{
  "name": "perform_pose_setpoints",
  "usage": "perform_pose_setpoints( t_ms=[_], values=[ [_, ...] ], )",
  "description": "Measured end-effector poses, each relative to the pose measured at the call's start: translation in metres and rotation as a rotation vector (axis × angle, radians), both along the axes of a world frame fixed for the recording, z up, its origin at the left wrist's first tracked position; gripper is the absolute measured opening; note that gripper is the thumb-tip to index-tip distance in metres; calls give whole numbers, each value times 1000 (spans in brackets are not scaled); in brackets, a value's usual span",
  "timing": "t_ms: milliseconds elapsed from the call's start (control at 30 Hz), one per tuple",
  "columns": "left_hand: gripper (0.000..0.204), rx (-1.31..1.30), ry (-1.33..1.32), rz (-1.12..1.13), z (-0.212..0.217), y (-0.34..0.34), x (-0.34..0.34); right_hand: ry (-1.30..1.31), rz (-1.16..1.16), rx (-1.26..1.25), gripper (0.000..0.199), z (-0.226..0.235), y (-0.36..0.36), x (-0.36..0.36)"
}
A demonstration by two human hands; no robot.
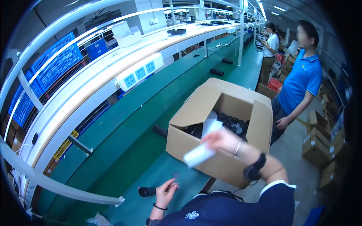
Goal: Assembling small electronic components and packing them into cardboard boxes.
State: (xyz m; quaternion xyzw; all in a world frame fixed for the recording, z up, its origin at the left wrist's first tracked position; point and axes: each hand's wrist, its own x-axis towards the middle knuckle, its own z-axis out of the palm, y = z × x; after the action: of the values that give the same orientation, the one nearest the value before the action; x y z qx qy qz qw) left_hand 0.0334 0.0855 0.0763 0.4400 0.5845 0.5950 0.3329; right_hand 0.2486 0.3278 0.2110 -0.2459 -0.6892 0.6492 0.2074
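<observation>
One white piece (199, 154), blurred, is gripped by the right hand (220, 140) at the near edge of an open carton (230, 166) of black parts (234, 128). The left hand (166, 193), half-curled, is held just beside a black cylinder (147, 191); whether anything is gripped cannot be told.

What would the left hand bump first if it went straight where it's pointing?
The left hand would probably meet the small, round, dark grey disc first, seemingly lying on the flat green tabletop just ahead. Depth is unclear, so they may even be touching.
</observation>
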Motion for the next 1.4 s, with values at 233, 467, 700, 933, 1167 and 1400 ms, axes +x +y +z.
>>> perform_pose_setpoints(
  t_ms=[233,467,700,933,1167,1400],
  values=[
    [18,-173,-20,-33,-33,24,-2,-709,-522,1241,78,161,307,97],
    [22,-448,-125,196,-23,49,23,-1035,-713,935,101,212,464,46],
    [26,-657,-13,283,-14,71,42,-1034,-891,781,101,203,616,72],
    [32,-753,-22,135,-72,67,15,-949,-684,1043,63,210,555,75],
    [32,-874,-69,75,-211,14,-13,-354,54,1231,29,158,388,68],
    [25,-914,-251,150,-149,11,8,-267,482,899,25,105,220,86]
  ],
)
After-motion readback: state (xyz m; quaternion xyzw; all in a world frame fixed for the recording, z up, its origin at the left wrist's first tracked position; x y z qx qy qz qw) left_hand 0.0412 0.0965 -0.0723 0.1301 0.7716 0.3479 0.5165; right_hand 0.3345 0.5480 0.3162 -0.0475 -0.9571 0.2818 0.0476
